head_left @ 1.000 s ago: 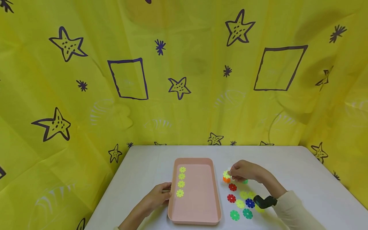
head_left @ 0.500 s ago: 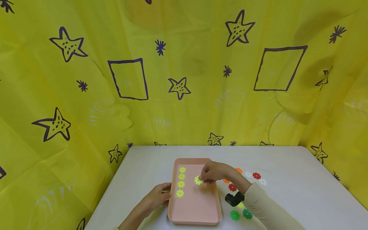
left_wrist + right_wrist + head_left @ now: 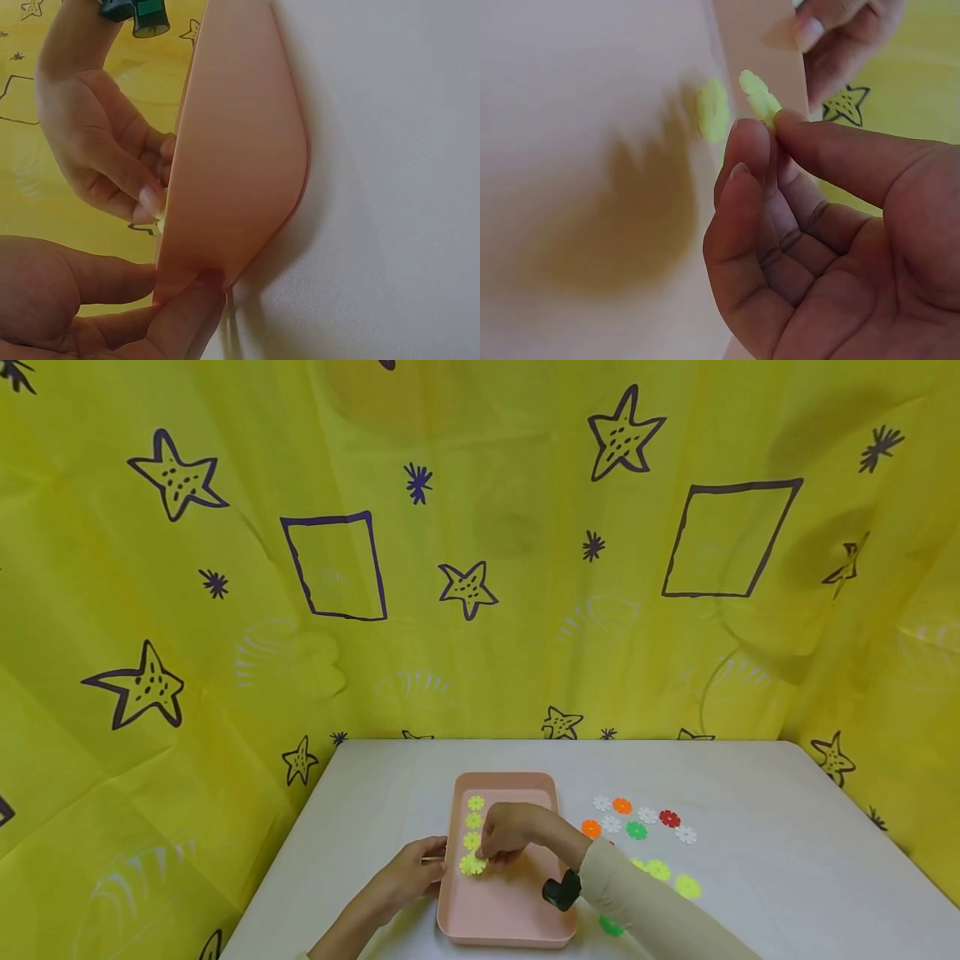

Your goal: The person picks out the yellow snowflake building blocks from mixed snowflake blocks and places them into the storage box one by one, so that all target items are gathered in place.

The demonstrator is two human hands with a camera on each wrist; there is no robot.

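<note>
My right hand [image 3: 516, 831] pinches a yellow flower-shaped disc [image 3: 759, 97] between thumb and fingertips, tilted on edge over the pink tray [image 3: 517, 914]. Just beside it, in the right wrist view, another yellow disc [image 3: 713, 110] lies flat on the tray floor. In the head view the held piece overlaps the nearest disc of a column of yellow discs [image 3: 474, 820] along the tray's left side. My left hand [image 3: 408, 870] grips the tray's left wall, with a finger pressed against its outer face [image 3: 240, 135] in the left wrist view.
Right of the tray, more flower discs lie loose on the white table [image 3: 375, 785]: orange discs [image 3: 622, 806], white discs [image 3: 647, 815], a red disc [image 3: 670, 818], green discs [image 3: 637, 831] and yellow discs [image 3: 687, 886]. My right forearm covers some. A yellow curtain [image 3: 480, 668] hangs behind.
My right hand has carried the yellow disc from the loose pieces leftward over the tray rim, then down to the near end of the yellow column. The left hand and tray have stayed put.
</note>
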